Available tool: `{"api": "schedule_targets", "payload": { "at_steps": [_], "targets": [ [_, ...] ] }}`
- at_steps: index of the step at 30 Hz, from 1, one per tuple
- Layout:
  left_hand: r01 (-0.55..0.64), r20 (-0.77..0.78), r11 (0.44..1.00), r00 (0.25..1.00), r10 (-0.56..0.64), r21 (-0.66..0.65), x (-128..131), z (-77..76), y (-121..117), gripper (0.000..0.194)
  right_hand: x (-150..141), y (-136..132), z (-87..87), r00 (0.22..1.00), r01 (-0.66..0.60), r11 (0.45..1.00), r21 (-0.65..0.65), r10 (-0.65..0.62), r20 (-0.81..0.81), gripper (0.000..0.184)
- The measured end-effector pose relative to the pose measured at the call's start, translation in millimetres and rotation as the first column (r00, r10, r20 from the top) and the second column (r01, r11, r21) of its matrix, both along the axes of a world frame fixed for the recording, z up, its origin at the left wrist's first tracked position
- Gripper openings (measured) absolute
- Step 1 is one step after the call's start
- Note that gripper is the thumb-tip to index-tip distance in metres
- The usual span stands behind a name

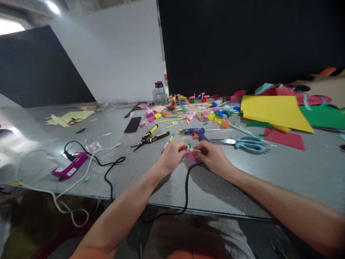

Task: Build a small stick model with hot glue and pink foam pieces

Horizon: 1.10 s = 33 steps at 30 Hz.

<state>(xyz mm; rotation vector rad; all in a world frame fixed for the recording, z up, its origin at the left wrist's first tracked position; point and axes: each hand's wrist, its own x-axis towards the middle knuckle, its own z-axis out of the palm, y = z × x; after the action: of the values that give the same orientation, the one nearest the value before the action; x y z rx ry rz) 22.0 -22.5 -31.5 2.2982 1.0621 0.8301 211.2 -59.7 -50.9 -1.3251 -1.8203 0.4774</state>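
My left hand [172,155] and my right hand [214,158] meet over the front middle of the table, fingertips pinched from either side on a small craft piece [191,155]. It shows a pink rounded part, a bit of green and pale stick-like strips; my fingers cover the rest. Just beyond my hands lies a blue glue gun [192,131] with an orange trigger. Scissors with light blue handles [250,144] are to the right of it. Pliers with yellow and black grips [151,138] lie to the left.
A purple power strip [70,167] with black and white cables sits at the left. Behind it are a phone [133,125] and yellow paper [70,117]. Colourful caps and sticks [212,117] pile up at the back, near a bottle [159,92]. Coloured sheets [275,109] lie right. A black cord [186,187] crosses the front edge.
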Motion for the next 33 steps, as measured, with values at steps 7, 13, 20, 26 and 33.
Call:
{"api": "schedule_targets", "payload": {
  "at_steps": [7,13,20,26,33],
  "targets": [
    [-0.011,-0.005,1.000,1.000,0.011,0.007,0.7,1.0,-0.4,0.015,-0.5,-0.4,-0.6,1.000,0.000,1.000,0.016,0.000,-0.002,0.008],
    [-0.005,-0.006,1.000,1.000,0.005,0.007,1.0,2.0,-0.6,0.017,-1.5,-0.2,-0.3,1.000,0.007,1.000,0.023,-0.007,0.000,0.009],
    [-0.002,0.012,1.000,1.000,0.002,-0.001,0.7,2.1,-1.5,0.015,-1.4,0.3,-0.8,1.000,0.007,1.000,0.020,-0.007,0.002,0.008],
    [0.000,0.010,1.000,1.000,0.000,-0.005,0.9,1.7,-0.8,0.016,-1.2,0.4,-1.4,1.000,0.010,1.000,0.022,-0.010,-0.001,0.008],
    [0.003,0.004,1.000,1.000,-0.003,0.019,0.8,2.4,-0.6,0.019,-1.5,-0.1,-0.9,1.000,0.003,1.000,0.022,-0.003,-0.014,0.008]
  ]
}}
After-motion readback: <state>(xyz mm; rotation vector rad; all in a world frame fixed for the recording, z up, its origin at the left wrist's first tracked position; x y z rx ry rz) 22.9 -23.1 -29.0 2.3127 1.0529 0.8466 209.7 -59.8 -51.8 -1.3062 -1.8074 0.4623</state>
